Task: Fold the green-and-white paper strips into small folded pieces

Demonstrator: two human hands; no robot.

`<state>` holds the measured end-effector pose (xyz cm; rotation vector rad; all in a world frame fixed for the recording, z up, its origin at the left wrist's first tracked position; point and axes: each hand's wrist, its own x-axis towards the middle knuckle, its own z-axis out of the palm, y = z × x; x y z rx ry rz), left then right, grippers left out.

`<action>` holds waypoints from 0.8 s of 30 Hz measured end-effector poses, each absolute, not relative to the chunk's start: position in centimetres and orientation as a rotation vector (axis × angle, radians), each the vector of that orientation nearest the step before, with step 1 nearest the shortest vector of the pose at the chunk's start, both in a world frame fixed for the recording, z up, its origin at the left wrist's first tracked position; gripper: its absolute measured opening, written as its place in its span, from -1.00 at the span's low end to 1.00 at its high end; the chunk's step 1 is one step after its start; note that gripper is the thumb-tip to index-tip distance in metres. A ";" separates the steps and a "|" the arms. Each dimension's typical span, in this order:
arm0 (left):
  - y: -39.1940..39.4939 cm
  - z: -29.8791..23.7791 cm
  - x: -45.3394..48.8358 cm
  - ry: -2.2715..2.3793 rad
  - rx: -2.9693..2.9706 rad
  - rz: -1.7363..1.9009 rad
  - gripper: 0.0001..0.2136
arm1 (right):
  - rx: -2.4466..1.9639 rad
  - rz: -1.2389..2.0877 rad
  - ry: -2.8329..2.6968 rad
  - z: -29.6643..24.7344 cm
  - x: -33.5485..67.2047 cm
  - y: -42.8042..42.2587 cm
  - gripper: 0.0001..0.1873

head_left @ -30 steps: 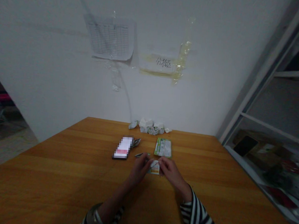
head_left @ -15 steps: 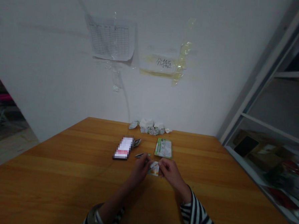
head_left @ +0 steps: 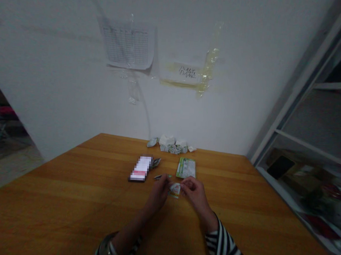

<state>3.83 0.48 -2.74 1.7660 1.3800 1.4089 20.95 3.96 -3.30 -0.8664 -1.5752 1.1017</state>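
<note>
Through the head camera I have the left hand [head_left: 158, 190] with thumb and fingers pinching the left edge of a small printed packet [head_left: 175, 190], while the right hand [head_left: 196, 193] brings thumb and forefinger together at its right upper corner; whether those fingertips grip it or only touch it, I cannot tell from here. The packet sits between the two hands, low over the table [head_left: 98, 203], and I judge it is held from both sides so that one hand can steady it while the other works at its edge. Both striped sleeves [head_left: 229, 243] end short of the wrists, which leaves the fingers free of cloth. Just behind the left fingertips I make out a thin object [head_left: 158, 176], too small to name. Beyond the right hand a green and white packet [head_left: 187, 168] lies flat, within easy reach. To the left a phone [head_left: 140, 168] lies face up, perhaps to be glanced at, with a grey item [head_left: 156, 163] beside its far right corner. Farther off, crumpled paper [head_left: 173, 144] is bunched near the wall [head_left: 231, 115], probably to keep it out of the hands' way
</note>
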 end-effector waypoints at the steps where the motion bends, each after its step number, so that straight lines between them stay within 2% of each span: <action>1: 0.4 -2.7 3.9 1.397 1.774 1.402 -0.86 | -0.862 1.134 -1.523 -3.5 20.8 4.0 -0.72; 5: -0.2 -2.7 4.1 1.469 1.798 1.360 -0.88 | -0.867 1.123 -1.421 -3.7 20.4 3.9 -0.77; 11: -0.8 -2.7 4.3 1.548 1.842 1.310 -0.85 | -0.945 0.910 -1.465 -3.2 20.5 3.2 -0.89; 24: -0.9 -3.2 4.4 1.663 2.027 1.174 -0.80 | -0.855 0.471 -1.772 -2.6 21.4 2.4 -0.82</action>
